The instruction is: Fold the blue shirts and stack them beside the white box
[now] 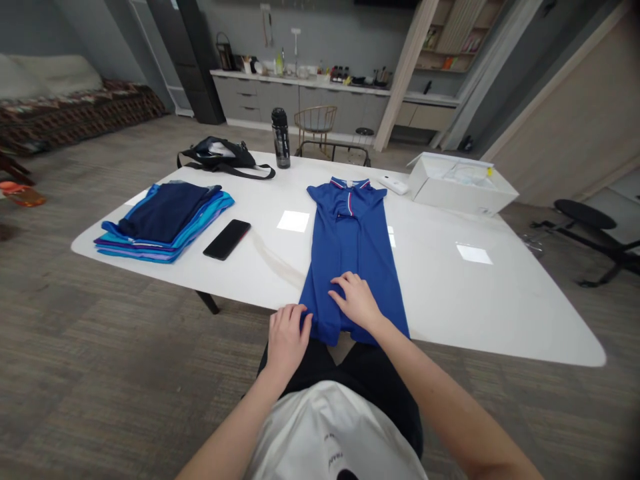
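Left grip (289, 330) curls at the near left edge of the blue shirt (356, 250), pinching or not, I cannot tell; right grip (356, 300), forearm (430, 370) slanting inward, spreads loosely over the shirt, which lies on the counter (465, 293).

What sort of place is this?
Probably a living area with an open kitchen, perhaps a home: there's a counter along the back, what looks like a fridge, and a sofa at far left.

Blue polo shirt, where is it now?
The blue polo shirt lies centrally in the head view, on the white table, right of the black phone, under the right hand.
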The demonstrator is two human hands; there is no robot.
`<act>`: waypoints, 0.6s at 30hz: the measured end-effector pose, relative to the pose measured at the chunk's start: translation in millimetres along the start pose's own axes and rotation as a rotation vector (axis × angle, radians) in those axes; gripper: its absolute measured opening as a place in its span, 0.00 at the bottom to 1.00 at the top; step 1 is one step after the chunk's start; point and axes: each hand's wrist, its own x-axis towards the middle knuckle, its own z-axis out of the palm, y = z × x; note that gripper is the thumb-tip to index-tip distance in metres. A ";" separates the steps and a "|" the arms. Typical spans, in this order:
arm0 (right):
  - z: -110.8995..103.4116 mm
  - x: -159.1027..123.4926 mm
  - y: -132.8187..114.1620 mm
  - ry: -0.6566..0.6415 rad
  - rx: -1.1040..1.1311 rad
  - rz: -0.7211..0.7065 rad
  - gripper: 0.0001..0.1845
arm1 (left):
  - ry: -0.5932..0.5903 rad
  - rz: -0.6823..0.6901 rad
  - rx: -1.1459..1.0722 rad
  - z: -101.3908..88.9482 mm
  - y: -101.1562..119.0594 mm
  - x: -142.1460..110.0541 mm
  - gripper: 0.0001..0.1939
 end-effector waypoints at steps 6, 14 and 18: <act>3.1 -11.3 -3.6 0.038 0.041 0.179 0.17 | 0.011 -0.157 -0.013 1.2 -8.1 -0.3 0.13; 7.0 14.4 -10.8 -0.004 -0.011 0.322 0.16 | -0.021 -0.441 -0.554 37.1 -35.0 -35.8 0.22; 10.7 11.4 -11.1 0.052 -0.015 0.274 0.13 | 0.071 -0.539 -0.718 36.3 -38.5 -38.8 0.23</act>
